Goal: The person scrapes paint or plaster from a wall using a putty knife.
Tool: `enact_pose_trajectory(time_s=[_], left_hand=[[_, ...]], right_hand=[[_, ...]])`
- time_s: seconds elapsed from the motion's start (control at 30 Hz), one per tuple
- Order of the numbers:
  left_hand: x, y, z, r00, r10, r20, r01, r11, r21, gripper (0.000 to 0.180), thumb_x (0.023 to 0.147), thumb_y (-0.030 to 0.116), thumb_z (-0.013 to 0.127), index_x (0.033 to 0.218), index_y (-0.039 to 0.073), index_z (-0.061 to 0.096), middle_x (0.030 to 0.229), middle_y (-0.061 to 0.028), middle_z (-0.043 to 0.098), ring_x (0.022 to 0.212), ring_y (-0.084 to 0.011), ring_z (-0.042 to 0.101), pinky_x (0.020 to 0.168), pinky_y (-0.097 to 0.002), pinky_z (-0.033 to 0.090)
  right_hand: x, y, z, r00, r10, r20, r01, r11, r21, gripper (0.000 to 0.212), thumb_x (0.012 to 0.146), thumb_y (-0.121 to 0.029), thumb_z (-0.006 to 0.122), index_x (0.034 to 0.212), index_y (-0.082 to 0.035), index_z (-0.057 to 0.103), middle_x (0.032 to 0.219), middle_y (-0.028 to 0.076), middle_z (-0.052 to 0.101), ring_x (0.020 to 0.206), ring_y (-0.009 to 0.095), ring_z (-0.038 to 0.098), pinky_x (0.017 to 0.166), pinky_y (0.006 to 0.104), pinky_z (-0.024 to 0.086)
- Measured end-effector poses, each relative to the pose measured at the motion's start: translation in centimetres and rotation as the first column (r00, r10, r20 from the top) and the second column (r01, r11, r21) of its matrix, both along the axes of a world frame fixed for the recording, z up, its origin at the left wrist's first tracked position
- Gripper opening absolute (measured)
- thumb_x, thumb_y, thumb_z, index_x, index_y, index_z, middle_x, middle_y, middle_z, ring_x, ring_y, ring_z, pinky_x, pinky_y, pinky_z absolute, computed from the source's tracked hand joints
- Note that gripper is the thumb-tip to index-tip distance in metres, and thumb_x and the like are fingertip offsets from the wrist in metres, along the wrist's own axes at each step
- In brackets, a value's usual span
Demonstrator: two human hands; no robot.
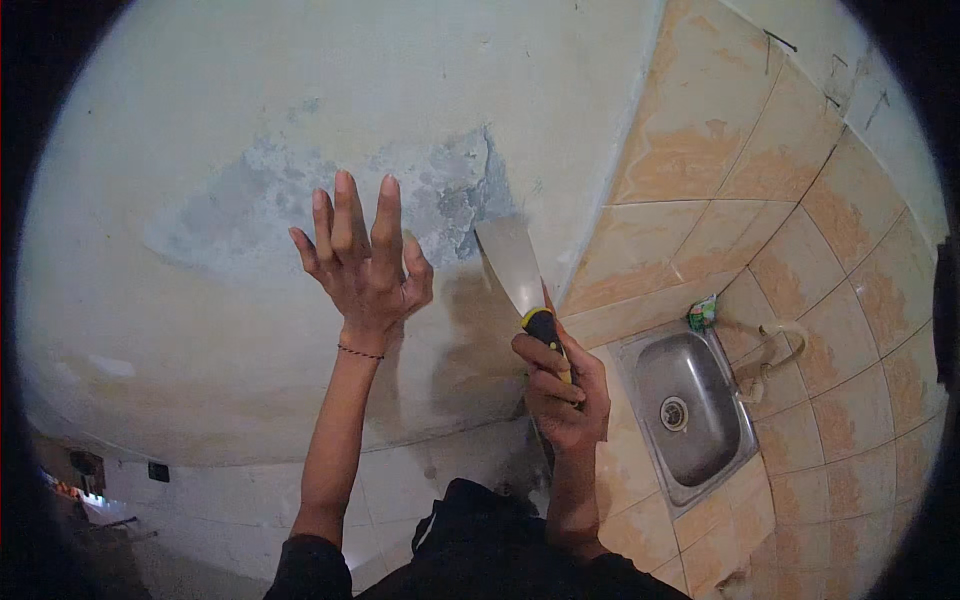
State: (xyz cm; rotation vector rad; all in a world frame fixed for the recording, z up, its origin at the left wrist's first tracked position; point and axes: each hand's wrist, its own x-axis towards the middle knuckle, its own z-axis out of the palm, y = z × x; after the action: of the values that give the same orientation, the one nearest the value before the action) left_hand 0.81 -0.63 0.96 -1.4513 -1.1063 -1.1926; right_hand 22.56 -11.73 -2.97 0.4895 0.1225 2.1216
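Note:
A putty knife (512,262) with a wide metal blade and a black and yellow handle is gripped in my right hand (568,388). Its blade edge meets the wall at the lower right of a peeled patch (440,190), where grey plaster shows through and paint is raised along a ragged edge. My left hand (360,265) is raised in front of the same patch with its fingers spread and nothing held. Whether its fingertips press on the wall I cannot tell. A thin dark bracelet (360,352) circles the left wrist.
To the right, a steel sink (690,410) is set in a tiled counter (630,450), with a tap (785,345) and a small green packet (702,312) beside it. Orange and cream tiles (690,150) cover the adjoining wall. A tiled floor (230,510) lies at lower left.

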Motion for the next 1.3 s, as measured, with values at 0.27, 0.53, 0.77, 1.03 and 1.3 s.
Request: enact_pose_trajectory(time_s=[0.27, 0.53, 0.77, 1.03, 1.3], left_hand=[[0.2, -0.1, -0.1, 1.0, -0.014, 0.013, 0.014, 1.0, -0.009, 0.058, 0.086, 0.032, 0.042, 0.143, 0.023, 0.05, 0.152, -0.0095, 0.039, 0.145, -0.0272, 0.026, 0.122, -0.0478, 0.0], [0.2, -0.2, -0.3, 1.0, -0.009, 0.011, 0.009, 1.0, -0.008, 0.057, 0.087, 0.033, 0.042, 0.143, 0.024, 0.049, 0.151, -0.0083, 0.039, 0.145, -0.0261, 0.026, 0.122, -0.0477, 0.001], [0.0, -0.2, -0.1, 1.0, 0.018, 0.014, -0.017, 1.0, -0.01, 0.057, 0.087, 0.035, 0.042, 0.143, 0.025, 0.049, 0.151, -0.0078, 0.038, 0.145, -0.0253, 0.025, 0.123, -0.0476, 0.001], [0.2, -0.4, 0.0, 0.999, -0.028, 0.014, 0.028, 1.0, 0.0, 0.056, 0.087, 0.033, 0.042, 0.142, 0.025, 0.05, 0.151, -0.0082, 0.039, 0.145, -0.0251, 0.026, 0.122, -0.048, 0.001], [0.0, -0.2, 0.0, 1.0, -0.018, -0.001, 0.018, 1.0, 0.01, 0.057, 0.086, 0.03, 0.043, 0.142, 0.023, 0.05, 0.151, -0.0084, 0.04, 0.145, -0.0257, 0.026, 0.122, -0.0471, 0.002]], right_hand=[[-0.3, 0.2, 0.0, 0.999, 0.024, -0.026, -0.024, 1.0, 0.017, 0.033, 0.108, -0.022, 0.025, 0.134, -0.006, 0.038, 0.082, 0.004, 0.035, 0.048, 0.006, 0.036, 0.028, 0.015, 0.032], [-0.2, -0.3, 0.3, 0.999, 0.021, -0.041, -0.023, 0.999, -0.038, 0.037, 0.108, -0.023, 0.022, 0.139, -0.005, 0.035, 0.083, 0.005, 0.035, 0.049, 0.007, 0.037, 0.029, 0.0163, 0.032], [-0.6, -0.1, 0.4, 0.997, 0.03, -0.075, -0.029, 0.999, 0.014, 0.038, 0.108, -0.022, 0.021, 0.139, -0.006, 0.036, 0.083, 0.005, 0.035, 0.049, 0.008, 0.038, 0.03, 0.0157, 0.034], [-0.4, -0.1, 0.6, 0.999, 0.035, -0.033, -0.034, 0.999, 0.01, 0.035, 0.107, -0.023, 0.027, 0.134, -0.004, 0.038, 0.082, 0.006, 0.035, 0.048, 0.008, 0.038, 0.028, 0.0169, 0.033], [-0.7, 0.1, 0.9, 0.995, 0.055, -0.079, -0.055, 0.998, 0.007, 0.028, 0.107, -0.023, 0.027, 0.11, 0.001, 0.042, 0.082, 0.005, 0.036, 0.046, 0.007, 0.037, 0.028, 0.018, 0.034]])
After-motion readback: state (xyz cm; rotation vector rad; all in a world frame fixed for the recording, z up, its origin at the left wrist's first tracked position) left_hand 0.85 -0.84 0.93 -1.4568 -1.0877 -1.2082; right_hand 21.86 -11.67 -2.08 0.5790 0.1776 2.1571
